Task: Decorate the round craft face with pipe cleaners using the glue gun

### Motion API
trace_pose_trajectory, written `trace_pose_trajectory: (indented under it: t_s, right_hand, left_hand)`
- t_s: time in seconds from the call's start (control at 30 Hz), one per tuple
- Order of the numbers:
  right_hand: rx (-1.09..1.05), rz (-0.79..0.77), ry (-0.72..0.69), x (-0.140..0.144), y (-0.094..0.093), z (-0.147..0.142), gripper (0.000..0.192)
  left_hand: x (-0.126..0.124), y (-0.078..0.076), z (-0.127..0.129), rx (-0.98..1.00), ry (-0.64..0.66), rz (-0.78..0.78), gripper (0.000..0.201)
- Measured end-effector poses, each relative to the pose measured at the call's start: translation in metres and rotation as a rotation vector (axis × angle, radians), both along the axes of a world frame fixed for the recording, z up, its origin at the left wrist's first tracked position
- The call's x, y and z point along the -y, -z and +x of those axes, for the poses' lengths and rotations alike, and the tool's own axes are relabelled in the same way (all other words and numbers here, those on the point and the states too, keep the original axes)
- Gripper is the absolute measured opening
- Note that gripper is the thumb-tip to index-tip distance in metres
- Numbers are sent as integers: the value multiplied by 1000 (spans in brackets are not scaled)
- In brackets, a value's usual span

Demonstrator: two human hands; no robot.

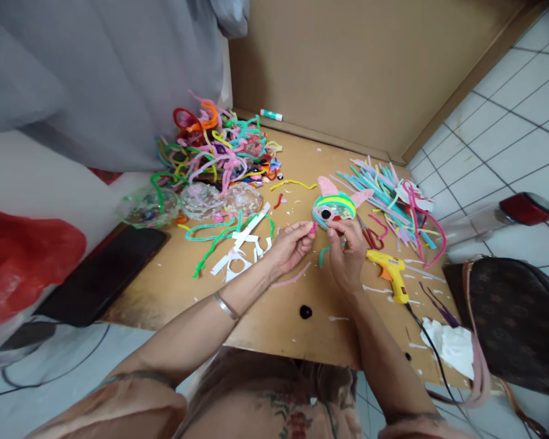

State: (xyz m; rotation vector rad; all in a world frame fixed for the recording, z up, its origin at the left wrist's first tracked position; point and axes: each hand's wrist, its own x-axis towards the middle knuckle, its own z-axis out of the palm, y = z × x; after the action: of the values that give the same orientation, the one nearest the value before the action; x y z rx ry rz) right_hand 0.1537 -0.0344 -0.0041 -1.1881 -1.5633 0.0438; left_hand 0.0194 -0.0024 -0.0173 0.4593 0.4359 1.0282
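My left hand [294,249] pinches a short magenta piece of pipe cleaner [312,228] between thumb and fingertips. Close to its right, my right hand [349,256] is closed, thumb against fingers. What it grips, if anything, is too small to make out. Just beyond both hands lies a round animal head of pipe cleaners [335,200], with pink ears, a green and yellow band and a black-and-white eye. My right fingers cover its lower edge, and I cannot tell whether they touch it. A teal pipe cleaner piece [322,256] lies between the hands.
A yellow glue gun [396,277] with a black cord and red-handled scissors [374,239] lie right. Pipe cleaners [370,192] spread behind them. Left are a tangled colourful heap [219,146], white paper scraps [240,247] and a black phone [103,274]. A brown bag [516,317] stands far right.
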Motion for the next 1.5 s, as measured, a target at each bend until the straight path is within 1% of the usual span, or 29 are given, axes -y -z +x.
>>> trace_pose_trajectory:
  t_s: [0.1,0.23,0.37,0.53,0.77,0.97,1.13,1.33,1.4,1.5]
  right_hand:
    - [21,-16,3,5,3,2,17]
    - [29,-37,-46,7,3,1,17]
    - [22,-47,-75,7,2,-1,17]
    - [28,-53,-96,9,-1,-2,19]
    - [52,-94,-86,10,-3,-2,21]
    - [71,-94,-85,11,-4,-3,21]
    - [93,-35,-116,12,-6,-3,17]
    - [102,-33,-59,12,-4,-6,11]
    - [75,-21,-41,12,-1,-9,10]
    - [12,-47,-3,11,4,-15,9]
  left_hand:
    - [3,0,1,-34,4,-6,29]
    - [5,-2,2,-70,-5,0,33]
    - [6,-2,3,-65,2,16,38]
    - [6,-1,3,-62,-11,17,36]
    - [8,-5,2,-100,-28,3,33]
    - [9,-4,3,-99,-37,6,34]
    - [9,-2,2,-107,-40,33,38]
    - [10,0,4,-166,-96,52,39]
    - [11,0,6,-170,-123,58,39]
    - [12,-1,8,-175,-180,52,38]
